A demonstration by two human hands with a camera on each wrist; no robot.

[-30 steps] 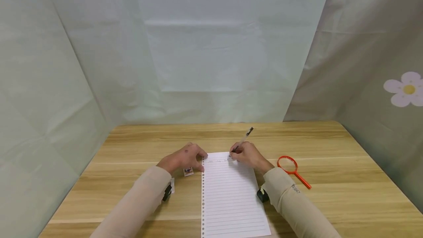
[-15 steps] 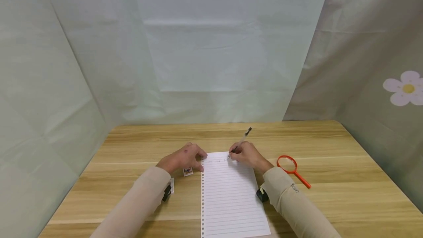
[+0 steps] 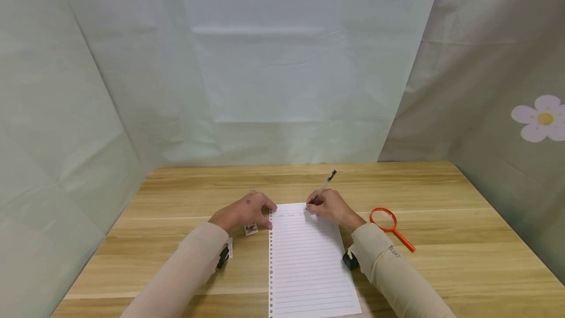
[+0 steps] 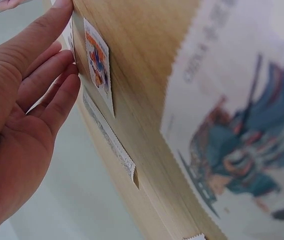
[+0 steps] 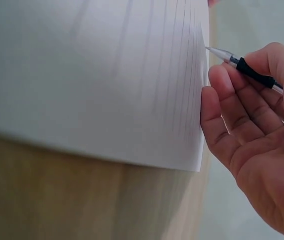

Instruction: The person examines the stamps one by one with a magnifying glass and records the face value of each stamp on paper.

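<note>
Nothing has visibly moved since the earlier frames; lined paper (image 3: 306,264) lies nearest on the wooden table (image 3: 441,269); left hand (image 3: 244,212), fingers relaxed, presses its top-left corner beside a stamp (image 3: 251,229); right hand (image 3: 330,207) grips a pen (image 3: 324,188), tip on the top line; an orange magnifier (image 3: 390,227) lies right.

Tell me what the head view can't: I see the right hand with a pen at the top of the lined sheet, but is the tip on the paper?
Observer: In the right wrist view the pen tip meets the sheet at its top edge, gripped by the right hand.
Operator: What's the small thing under the left hand?
Observer: A postage stamp with a toothed edge, flat on the table.
Operator: Only one?
Observer: No, the left wrist view shows a second, larger stamp close to the lens.
Operator: Is the left hand gripping any?
Observer: No, the left hand shows straight fingers.
</note>
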